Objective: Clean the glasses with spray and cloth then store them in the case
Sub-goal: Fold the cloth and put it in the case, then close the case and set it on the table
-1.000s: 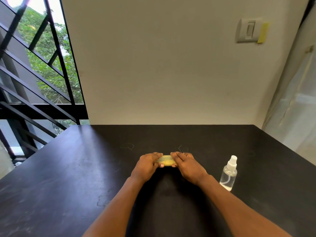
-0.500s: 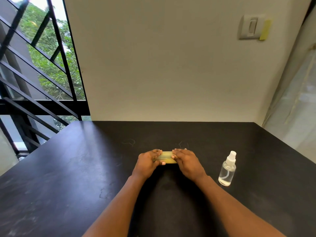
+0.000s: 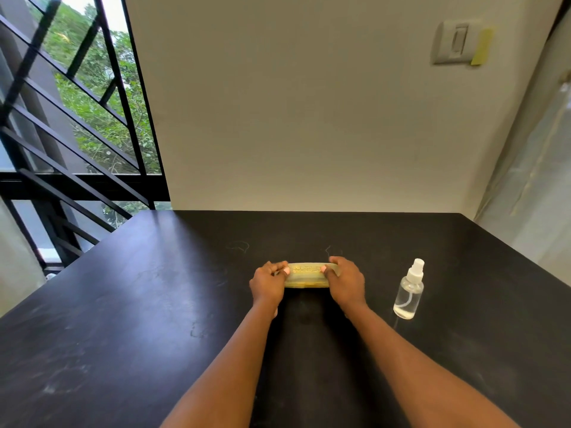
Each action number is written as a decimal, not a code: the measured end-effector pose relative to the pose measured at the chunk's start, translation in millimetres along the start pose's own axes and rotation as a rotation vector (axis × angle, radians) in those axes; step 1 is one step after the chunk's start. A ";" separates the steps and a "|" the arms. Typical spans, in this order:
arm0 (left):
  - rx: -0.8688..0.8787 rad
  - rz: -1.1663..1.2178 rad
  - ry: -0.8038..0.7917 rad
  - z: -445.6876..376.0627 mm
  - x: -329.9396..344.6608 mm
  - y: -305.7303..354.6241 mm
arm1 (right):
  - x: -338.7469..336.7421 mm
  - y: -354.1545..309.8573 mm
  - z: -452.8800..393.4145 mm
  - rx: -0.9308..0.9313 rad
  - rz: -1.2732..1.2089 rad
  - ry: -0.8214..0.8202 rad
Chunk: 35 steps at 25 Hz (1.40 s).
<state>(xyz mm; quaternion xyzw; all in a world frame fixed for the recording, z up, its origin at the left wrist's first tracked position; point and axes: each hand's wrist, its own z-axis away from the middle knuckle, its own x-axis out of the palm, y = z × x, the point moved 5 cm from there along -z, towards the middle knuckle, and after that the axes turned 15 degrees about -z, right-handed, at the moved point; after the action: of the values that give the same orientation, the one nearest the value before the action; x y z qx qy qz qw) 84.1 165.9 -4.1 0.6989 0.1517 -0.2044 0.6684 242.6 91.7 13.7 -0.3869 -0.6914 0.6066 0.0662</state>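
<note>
Hands are spreading to the case [image 3: 306, 275] ends; left hand [image 3: 267, 284] and right hand [image 3: 345, 284] are gripping it, thumbs on top, spray bottle [image 3: 408, 292] standing right.

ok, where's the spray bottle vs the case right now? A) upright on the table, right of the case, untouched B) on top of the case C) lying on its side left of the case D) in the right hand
A: the spray bottle stands upright on the table, clear of the right hand; both hands grip the yellow case, the left hand at its other end.
</note>
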 end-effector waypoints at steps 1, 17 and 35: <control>-0.098 0.089 0.011 1.7 0.5 -3.7 | -1.7 4.1 1.2 0.105 -0.056 0.043; -0.408 0.411 -0.006 37.8 -19.4 -21.1 | -30.4 8.0 47.9 0.446 -0.471 0.311; -0.407 0.277 0.010 68.4 -30.5 -16.7 | -38.1 10.3 68.9 0.358 -0.394 0.277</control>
<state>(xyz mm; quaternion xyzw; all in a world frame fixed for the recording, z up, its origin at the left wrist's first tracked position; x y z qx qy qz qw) 43.7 100.6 -5.3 0.5649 0.0959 -0.0724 0.8164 235.0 13.5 1.3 -0.3066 -0.6195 0.6358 0.3434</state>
